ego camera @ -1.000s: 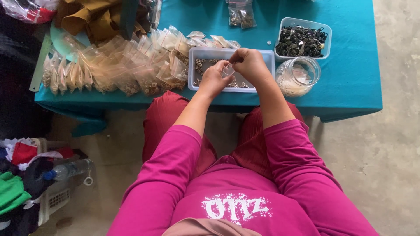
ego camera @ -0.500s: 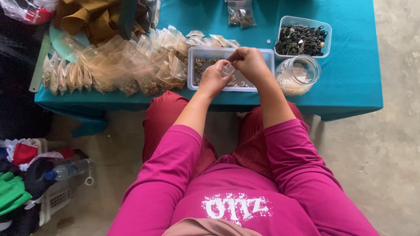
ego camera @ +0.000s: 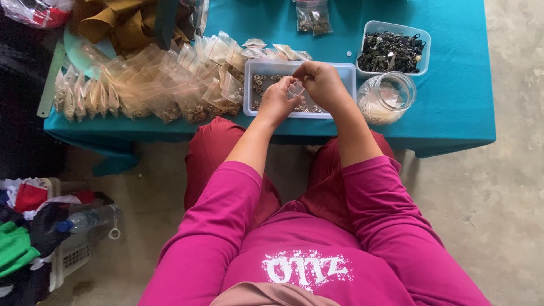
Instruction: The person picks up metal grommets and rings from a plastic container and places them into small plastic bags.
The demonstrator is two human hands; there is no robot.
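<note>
Over the clear tray (ego camera: 347, 71) of small metal rings on the teal desk (ego camera: 453, 113), the left hand (ego camera: 276, 102) and the right hand (ego camera: 323, 84) met, fingers pinched narrowly on a small clear bag (ego camera: 296, 89) held just above the rings, apparently for easy filling, beside the pile of filled bags (ego camera: 153, 85).

Soft, even daylight fills the scene, bright on the teal table (ego camera: 453, 113) and the pale concrete floor (ego camera: 510, 187), with no hard glare except small sheens on the clear packets (ego camera: 170, 85) and the glass jar (ego camera: 388, 97). Shadow gathers under the table's near edge and at the dark left margin beside the clothes pile (ego camera: 22, 243). Focus holds across the middle, while small parts in the trays stay too fine to resolve and the wide view bends slightly at the corners.
</note>
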